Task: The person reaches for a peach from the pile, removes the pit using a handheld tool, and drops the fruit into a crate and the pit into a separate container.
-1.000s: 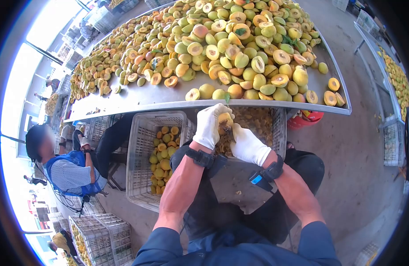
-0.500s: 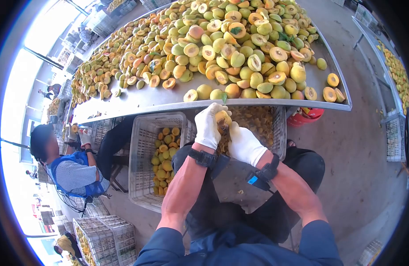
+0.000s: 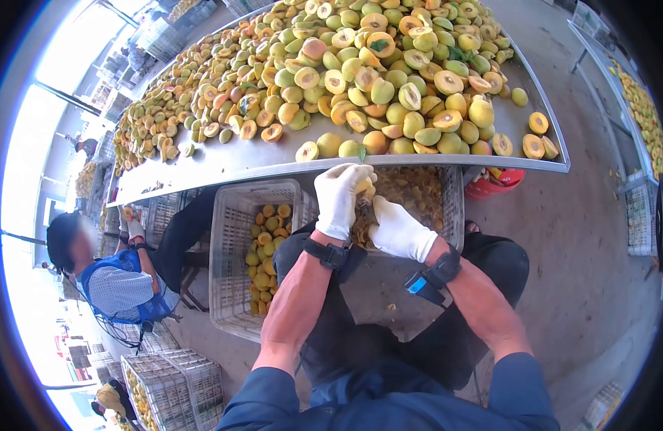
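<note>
My left hand point(image 3: 338, 200), in a white glove, is closed around a yellow fruit piece point(image 3: 363, 188) just below the table edge. Close at its right, my right hand point(image 3: 401, 228), also gloved, has its fingers curled at the fruit; whatever lies within them is too hidden to make out. Halved yellow-green and orange fruits point(image 3: 381, 90) are heaped on the metal table point(image 3: 288, 152) above. Beneath my hands stands a crate of brownish scraps point(image 3: 423, 194). A white crate point(image 3: 227, 266) to the left holds fruit halves point(image 3: 261, 269).
At the left a co-worker in a blue vest point(image 3: 127, 280) sits at the same table. Stacked crates point(image 3: 180, 381) stand at the lower left, a red bucket point(image 3: 493, 184) under the table's right end. Another table point(image 3: 608, 108) bears fruit at the far right.
My right hand has lowered slightly, and the fruit is now more hidden between my hands. The co-worker's hands have shifted a little.
</note>
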`<state>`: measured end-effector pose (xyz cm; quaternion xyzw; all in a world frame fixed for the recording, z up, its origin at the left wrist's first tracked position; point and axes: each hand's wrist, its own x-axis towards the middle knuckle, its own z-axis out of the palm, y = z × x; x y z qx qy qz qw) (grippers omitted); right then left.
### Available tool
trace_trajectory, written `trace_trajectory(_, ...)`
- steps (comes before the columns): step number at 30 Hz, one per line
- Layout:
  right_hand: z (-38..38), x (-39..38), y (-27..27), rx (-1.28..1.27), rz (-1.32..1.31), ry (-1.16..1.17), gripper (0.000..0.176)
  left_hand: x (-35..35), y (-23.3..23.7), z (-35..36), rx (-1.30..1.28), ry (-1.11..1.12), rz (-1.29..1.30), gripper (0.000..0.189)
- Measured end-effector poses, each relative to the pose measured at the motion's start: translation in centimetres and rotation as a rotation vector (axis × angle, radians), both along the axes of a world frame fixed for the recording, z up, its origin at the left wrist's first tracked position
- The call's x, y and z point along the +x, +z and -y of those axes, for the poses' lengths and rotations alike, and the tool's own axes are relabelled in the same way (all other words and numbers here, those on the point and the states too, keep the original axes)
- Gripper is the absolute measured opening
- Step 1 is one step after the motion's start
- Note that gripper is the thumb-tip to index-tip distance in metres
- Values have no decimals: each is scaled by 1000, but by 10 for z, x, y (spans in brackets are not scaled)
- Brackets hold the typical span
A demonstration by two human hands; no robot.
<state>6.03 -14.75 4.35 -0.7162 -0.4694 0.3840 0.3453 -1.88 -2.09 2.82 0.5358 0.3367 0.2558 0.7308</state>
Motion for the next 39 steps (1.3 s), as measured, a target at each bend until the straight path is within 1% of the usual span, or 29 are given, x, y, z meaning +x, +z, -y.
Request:
trace_trajectory(2, -2, -3, 4, 25, -25, -5, 34, 0, -1, -2, -138, 77, 74, 19)
trace_trajectory(4, -6, -3, 3, 19, -16, -21, 34, 1, 0, -5, -145, 72, 80, 21)
trace_trajectory(6, -8, 2, -15, 54, -13, 5, 33, -1, 2, -6, -159, 70, 80, 22)
trace_trajectory(8, -7, 7, -24, 92, 0, 23, 32, -3, 6, -10, -118, -76, 80, 26)
trace_trajectory(9, -6, 8, -27, 92, -12, 46, 32, -2, 6, -14, -117, -78, 82, 26)
trace_trajectory(11, -3, 9, -27, 93, -26, 66, 32, -3, 5, -19, 6, -272, 38, 29)
trace_trajectory(12, -2, 9, -25, 62, -144, 76, 29, -3, 4, -21, 6, -274, 37, 29)
trace_trajectory(13, -1, 9, -20, 30, -261, 88, 26, -3, 4, -23, 27, -340, 18, 29)
trace_trajectory(14, 2, 11, -14, 30, -260, 88, 26, -3, 5, -24, 47, -406, -2, 29)
trace_trajectory(15, 6, 15, -4, -57, -494, 125, 21, -4, 5, -28, 50, -404, 0, 29)
trace_trajectory(16, 8, 18, 2, -145, -726, 161, 16, -3, 7, -32, 42, -488, -66, 31)
trace_trajectory(17, 9, 18, -1, -144, -718, 163, 16, -3, 9, -35, 35, -571, -130, 33)
trace_trajectory(18, 9, 19, -8, -133, -865, 107, 11, -2, 8, -33, 40, -570, -122, 33)
trace_trajectory(19, 9, 19, -8, -121, -1011, 49, 9, -1, 9, -29, -8, -495, 8, 35)
trace_trajectory(20, 10, 22, -6, -118, -1003, 53, 9, 0, 9, -24, -53, -419, 137, 36)
trace_trajectory(21, 10, 26, -3, -106, -1165, 29, 8, 1, 9, -17, -46, -417, 143, 36)
trace_trajectory(22, 10, 28, 1, -93, -1325, 4, 7, 3, 8, -7, 2, -289, 159, 37)
trace_trajectory(24, 5, 27, -2, -97, -1290, 18, 8, 5, 6, 5, 87, -33, 187, 37)
trace_trajectory(25, 4, 23, -3, -108, -1265, 30, 8, 5, 5, 3, 86, -31, 188, 37)
trace_trajectory(26, 1, 16, -3, -97, -1110, -7, 7, 4, 4, 0, 48, -4, 129, 37)
trace_trajectory(27, 0, 13, -1, -103, -1111, -4, 7, 2, 2, -3, 8, 24, 68, 36)
trace_trajectory(28, 0, 11, 7, -102, -901, 10, 8, 0, 7, -4, -41, -14, 80, 32)
trace_trajectory(29, 0, 9, 11, -99, -689, 24, 10, -1, 6, -7, -45, -8, 78, 32)
trace_trajectory(30, 1, 11, 9, -77, -609, 47, 15, -1, 5, -9, -59, -69, 84, 30)
trace_trajectory(32, 2, 11, 3, -85, -590, 63, 16, -4, 9, -12, -120, -179, 52, 26)
trace_trajectory(34, 4, 10, 2, -87, -571, 81, 17, -4, 2, -16, -180, -224, 35, 26)
trace_trajectory(36, 7, 10, 5, -88, -511, 188, 17, -7, -1, -21, -278, -301, -28, 24)
trace_trajectory(37, 8, 8, 5, -84, -510, 188, 17, -8, 0, -22, -274, -301, -28, 24)
trace_trajectory(39, 9, 6, 4, -106, -612, 163, 16, -9, 1, -24, -310, -317, -35, 27)
